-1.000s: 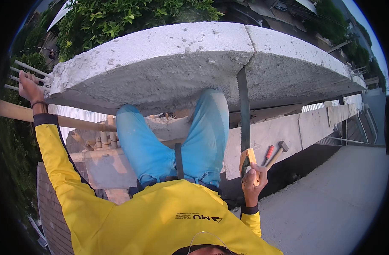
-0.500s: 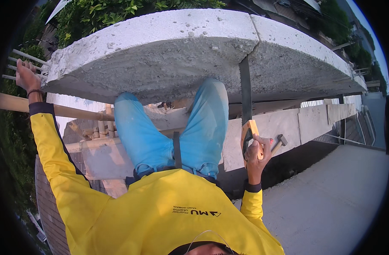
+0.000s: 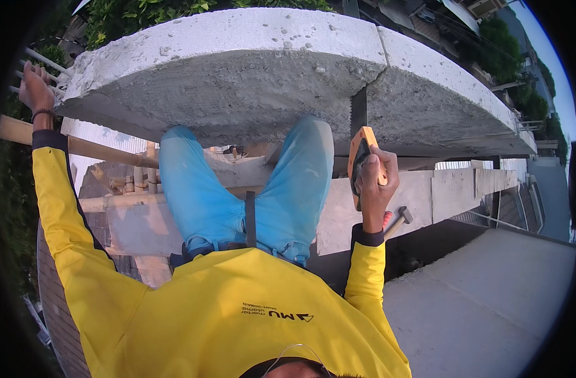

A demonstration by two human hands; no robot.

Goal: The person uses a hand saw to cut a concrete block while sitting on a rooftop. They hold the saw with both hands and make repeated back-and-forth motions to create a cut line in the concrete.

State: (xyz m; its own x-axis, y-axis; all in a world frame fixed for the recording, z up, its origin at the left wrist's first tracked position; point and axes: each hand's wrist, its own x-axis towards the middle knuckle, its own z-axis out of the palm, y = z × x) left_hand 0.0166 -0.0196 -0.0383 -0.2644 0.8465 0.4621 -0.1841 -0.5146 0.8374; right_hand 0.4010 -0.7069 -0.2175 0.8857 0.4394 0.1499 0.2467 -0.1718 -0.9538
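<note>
My right hand (image 3: 377, 183) is closed around the orange wooden handle of a handsaw (image 3: 362, 160). The toothed blade runs up against the rough near face of a grey-white block wall (image 3: 225, 94), close to a joint, where part of it is hidden. A dark strip, apparently its far end, shows beyond the wall's top. At the wall's left end my left hand (image 3: 36, 91) grips one of several pale metal rods (image 3: 47, 60) sticking out there. Both of my knees press near the wall's underside.
A hammer (image 3: 399, 222) lies on a grey ledge (image 3: 414, 195) just right of my right wrist. A bamboo pole (image 3: 86, 150) crosses below my left hand. At lower right is a flat grey slab (image 3: 470, 296) beside a dark gap; foliage (image 3: 137, 16) grows behind the wall.
My right hand has pushed the saw away from me, so less blade shows on the near side and a strip now appears beyond the wall. My left hand stays on the rods.
</note>
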